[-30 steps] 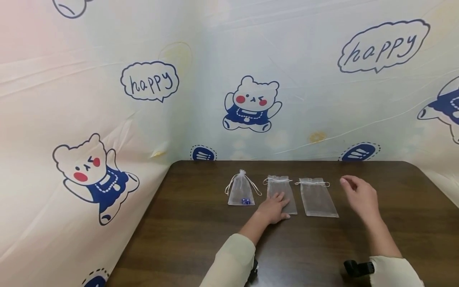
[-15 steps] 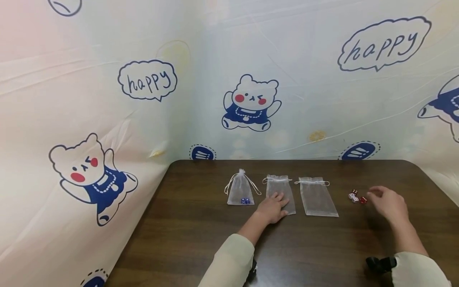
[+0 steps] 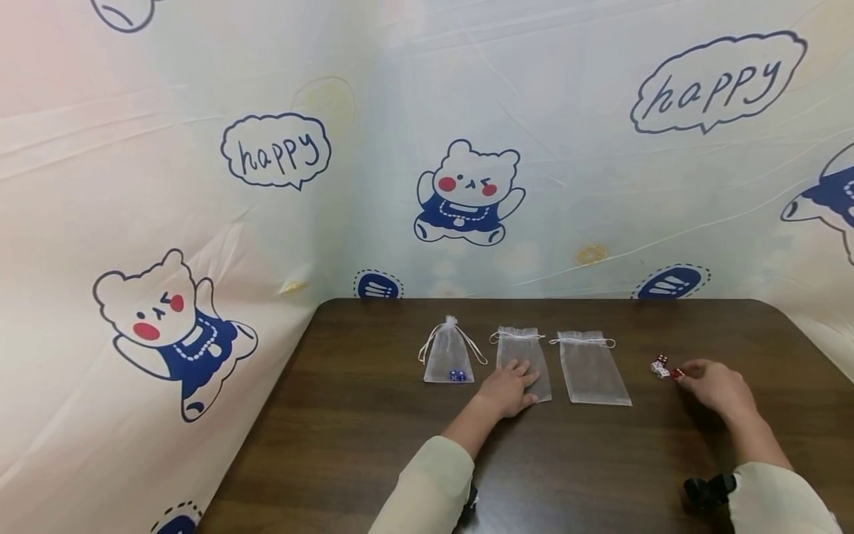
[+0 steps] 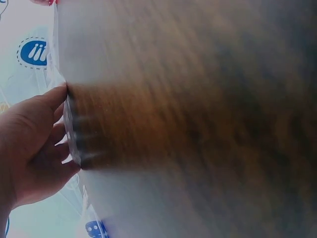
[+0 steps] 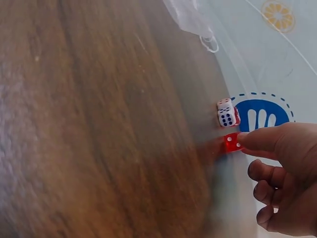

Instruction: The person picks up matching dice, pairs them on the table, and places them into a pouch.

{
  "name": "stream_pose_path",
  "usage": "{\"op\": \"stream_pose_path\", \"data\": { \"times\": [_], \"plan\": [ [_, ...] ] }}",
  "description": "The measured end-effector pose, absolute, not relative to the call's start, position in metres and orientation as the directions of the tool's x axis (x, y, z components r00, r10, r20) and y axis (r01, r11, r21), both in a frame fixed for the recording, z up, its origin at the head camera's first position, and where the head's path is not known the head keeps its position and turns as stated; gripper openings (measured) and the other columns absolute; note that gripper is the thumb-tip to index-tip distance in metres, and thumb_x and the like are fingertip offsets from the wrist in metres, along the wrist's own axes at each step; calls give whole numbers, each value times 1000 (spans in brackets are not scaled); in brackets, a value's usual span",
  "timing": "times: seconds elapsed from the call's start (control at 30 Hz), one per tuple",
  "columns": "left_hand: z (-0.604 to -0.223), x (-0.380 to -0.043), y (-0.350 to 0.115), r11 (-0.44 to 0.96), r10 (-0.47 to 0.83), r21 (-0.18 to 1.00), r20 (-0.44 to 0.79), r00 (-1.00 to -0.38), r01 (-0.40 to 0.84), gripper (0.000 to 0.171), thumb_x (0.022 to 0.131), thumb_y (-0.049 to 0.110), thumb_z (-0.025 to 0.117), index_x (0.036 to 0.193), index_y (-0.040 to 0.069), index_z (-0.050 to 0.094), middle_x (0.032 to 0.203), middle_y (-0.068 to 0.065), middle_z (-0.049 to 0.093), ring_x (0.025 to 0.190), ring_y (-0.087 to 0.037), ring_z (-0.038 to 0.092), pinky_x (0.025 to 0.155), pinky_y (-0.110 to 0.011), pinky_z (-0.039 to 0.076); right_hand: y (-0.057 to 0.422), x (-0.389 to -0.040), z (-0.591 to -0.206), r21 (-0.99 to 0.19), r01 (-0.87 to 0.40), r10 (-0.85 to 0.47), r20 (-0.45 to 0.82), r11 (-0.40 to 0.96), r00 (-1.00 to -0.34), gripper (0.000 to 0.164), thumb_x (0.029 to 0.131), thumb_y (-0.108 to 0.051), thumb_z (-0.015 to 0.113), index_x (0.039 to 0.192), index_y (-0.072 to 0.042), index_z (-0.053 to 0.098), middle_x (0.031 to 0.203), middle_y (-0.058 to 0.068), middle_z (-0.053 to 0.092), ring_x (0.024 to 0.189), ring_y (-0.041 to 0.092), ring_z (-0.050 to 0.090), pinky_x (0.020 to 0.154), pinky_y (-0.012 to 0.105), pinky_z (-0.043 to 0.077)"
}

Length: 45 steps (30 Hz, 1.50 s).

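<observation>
My left hand [image 3: 508,389] rests on the middle sheer white drawstring bag [image 3: 520,347], its fingers spread over the lower part. Over on the right, my right hand [image 3: 722,387] pinches a red die [image 5: 232,142] between thumb and index finger, at table level; the other fingers curl loosely. Just beyond that die sit white dice [image 5: 227,118] in a tight cluster, with another red die [image 3: 662,359] partly hidden behind them. Blue dice [image 3: 457,376] show inside the left drawstring bag [image 3: 443,354], whose neck is drawn tight.
A third sheer bag [image 3: 594,371] lies flat between the middle bag and the dice. All of it is on a dark brown wooden table [image 3: 333,445]. A printed cloth [image 3: 567,170] with bears hangs behind the table's far edge.
My right hand has moved right from near the third bag, uncovering the dice cluster, then its fingertips have closed onto the red die. The left hand has stayed on the middle bag.
</observation>
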<state>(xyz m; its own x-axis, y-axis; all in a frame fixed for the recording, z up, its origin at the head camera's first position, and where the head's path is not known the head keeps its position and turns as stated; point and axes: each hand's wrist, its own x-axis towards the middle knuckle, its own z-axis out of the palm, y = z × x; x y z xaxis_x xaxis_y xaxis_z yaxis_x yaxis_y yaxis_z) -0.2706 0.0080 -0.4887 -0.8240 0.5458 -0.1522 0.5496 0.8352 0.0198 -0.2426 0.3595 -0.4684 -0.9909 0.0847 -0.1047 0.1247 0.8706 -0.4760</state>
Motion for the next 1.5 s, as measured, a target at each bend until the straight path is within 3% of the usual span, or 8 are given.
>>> {"op": "stream_pose_path", "data": {
  "times": [0.33,0.5,0.73,1.2,1.5],
  "plan": [
    [-491,-272,7,835,546,21,-147,-824,550,50,95,43,45,142,28,38,148,3,28,136,-18,23,106,-36,25,358,-245,-475,-493,141,128,-60,859,-990,34,88,-22,58,103,9,57,104,33,55,88,49,48,70,55,39],
    [-491,-272,7,832,552,22,-142,-822,554,50,95,43,45,142,28,38,148,3,29,136,-18,23,106,-36,25,353,-239,-475,-512,116,159,41,851,-986,35,91,-24,56,103,9,57,101,32,57,87,49,49,69,54,39],
    [-488,-271,8,832,551,27,-147,-821,553,50,95,43,46,142,27,38,148,2,29,136,-19,24,106,-36,25,326,-235,-463,-521,37,132,145,853,-981,32,92,-23,57,104,6,59,76,17,59,67,30,50,56,39,37],
    [-487,-272,7,826,562,41,-148,-814,562,50,95,42,47,141,26,39,148,1,30,135,-20,24,106,-37,26,235,-226,-456,-426,-360,-246,299,830,-922,10,76,-6,72,86,-6,68,64,-5,48,59,13,42,52,30,34],
    [-487,-272,7,823,567,47,-130,-813,566,50,94,42,49,140,25,42,147,0,32,135,-20,26,105,-36,27,199,-221,-460,-352,-511,-465,212,784,-860,10,76,-12,74,79,-19,67,67,-14,50,65,9,44,58,31,36]
  ]
}}
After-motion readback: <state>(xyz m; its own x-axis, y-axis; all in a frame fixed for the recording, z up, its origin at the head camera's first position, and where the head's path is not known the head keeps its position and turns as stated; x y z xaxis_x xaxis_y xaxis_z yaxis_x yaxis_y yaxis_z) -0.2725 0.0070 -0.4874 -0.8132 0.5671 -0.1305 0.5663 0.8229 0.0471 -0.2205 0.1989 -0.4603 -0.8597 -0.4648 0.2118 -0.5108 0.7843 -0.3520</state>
